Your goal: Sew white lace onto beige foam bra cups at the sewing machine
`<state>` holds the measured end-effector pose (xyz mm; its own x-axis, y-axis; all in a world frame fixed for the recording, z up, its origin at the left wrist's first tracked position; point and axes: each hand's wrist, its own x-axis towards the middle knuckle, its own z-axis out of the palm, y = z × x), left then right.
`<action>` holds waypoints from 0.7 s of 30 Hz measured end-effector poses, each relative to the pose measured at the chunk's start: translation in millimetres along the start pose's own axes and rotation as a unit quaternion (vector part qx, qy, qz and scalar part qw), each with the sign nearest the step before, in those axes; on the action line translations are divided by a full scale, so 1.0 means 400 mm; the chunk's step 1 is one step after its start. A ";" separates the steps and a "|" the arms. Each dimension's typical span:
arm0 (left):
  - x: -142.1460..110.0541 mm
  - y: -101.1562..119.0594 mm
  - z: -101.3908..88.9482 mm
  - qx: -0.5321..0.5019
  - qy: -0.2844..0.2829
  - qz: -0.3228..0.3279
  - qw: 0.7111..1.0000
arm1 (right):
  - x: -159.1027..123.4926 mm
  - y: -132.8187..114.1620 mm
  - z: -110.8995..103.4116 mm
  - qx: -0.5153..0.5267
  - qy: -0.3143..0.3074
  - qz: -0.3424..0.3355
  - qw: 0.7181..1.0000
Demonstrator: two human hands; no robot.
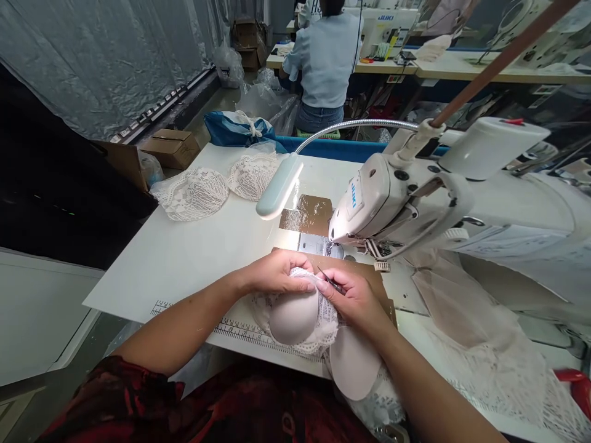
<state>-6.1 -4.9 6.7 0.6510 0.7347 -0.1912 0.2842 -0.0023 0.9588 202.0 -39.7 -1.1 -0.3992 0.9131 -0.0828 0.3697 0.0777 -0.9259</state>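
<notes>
A white lace bra with smooth moulded cups lies over the front edge of the sewing table, its second cup hanging towards my lap. My left hand is closed on the lace at the top of the nearer cup, thumb on top. Beside it, almost touching, my right hand pinches the same lace edge. A small dark pointed tool also sits in the right hand's fingers; whether it is snips or tweezers I cannot tell. Just beyond both hands is the needle area of a white sewing machine.
A lamp on a bendable arm hangs over the table. Two lace cups lie at the back left. Sheer lace fabric spreads under the machine arm at right. A co-worker sits ahead, back turned. Cardboard boxes stand left.
</notes>
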 end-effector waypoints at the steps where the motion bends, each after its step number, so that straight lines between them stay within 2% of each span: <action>1: 0.001 0.000 0.001 -0.005 -0.007 -0.010 1.000 | 0.000 0.001 0.000 0.002 0.006 -0.003 1.000; 6: 0.004 0.006 0.000 -0.050 -0.030 -0.033 0.998 | 0.000 0.019 -0.005 0.049 0.058 0.009 0.997; 10: 0.003 0.005 -0.004 -0.094 -0.028 -0.033 0.995 | -0.002 0.035 -0.020 0.126 0.016 0.023 0.992; 16: 0.006 -0.004 0.000 -0.120 0.006 -0.052 0.991 | -0.005 0.027 -0.032 0.066 -0.026 0.018 0.997; 21: 0.011 -0.011 0.010 -0.134 0.011 -0.065 0.989 | -0.006 0.007 -0.016 0.046 -0.027 0.034 0.998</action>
<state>-1.7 -4.3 0.8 0.6041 0.7320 -0.3150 0.1660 0.2711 0.9481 209.3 -39.2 -1.2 -0.4210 0.8921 -0.1639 0.3201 -0.0229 -0.9471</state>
